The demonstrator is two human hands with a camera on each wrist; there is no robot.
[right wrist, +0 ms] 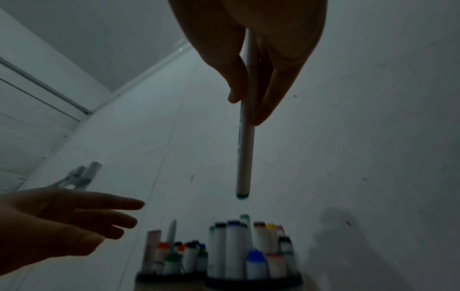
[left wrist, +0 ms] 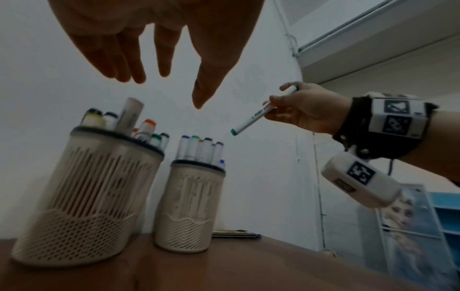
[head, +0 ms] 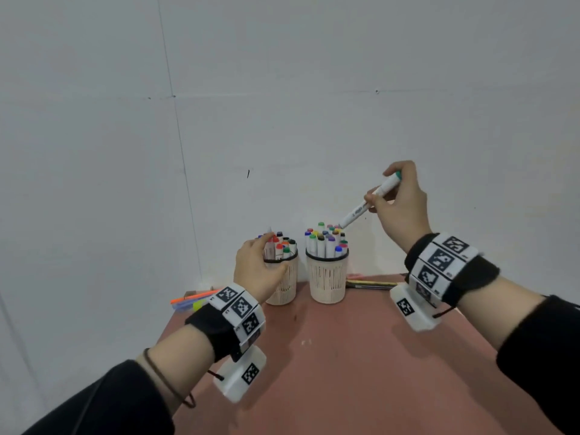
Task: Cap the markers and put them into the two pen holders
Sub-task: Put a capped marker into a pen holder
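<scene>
Two cream mesh pen holders stand at the far edge of the reddish table, the left holder point(head: 282, 284) and the right holder point(head: 328, 279), both packed with capped markers. My right hand point(head: 398, 196) pinches a white marker with green caps point(head: 361, 210), tilted tip-down just above the right holder's markers point(head: 326, 241). The wrist views show that marker point(right wrist: 245, 149) point(left wrist: 254, 118) hanging clear above them. My left hand point(head: 260, 265) hovers at the left holder's rim with straight fingers point(left wrist: 124, 65) and holds nothing.
Loose orange, yellow and purple pens point(head: 191, 301) lie at the table's far left corner. Some flat pens or pencils point(head: 370, 284) lie behind the right holder. A white wall rises right behind the holders. The table point(head: 345, 372) spreads toward me.
</scene>
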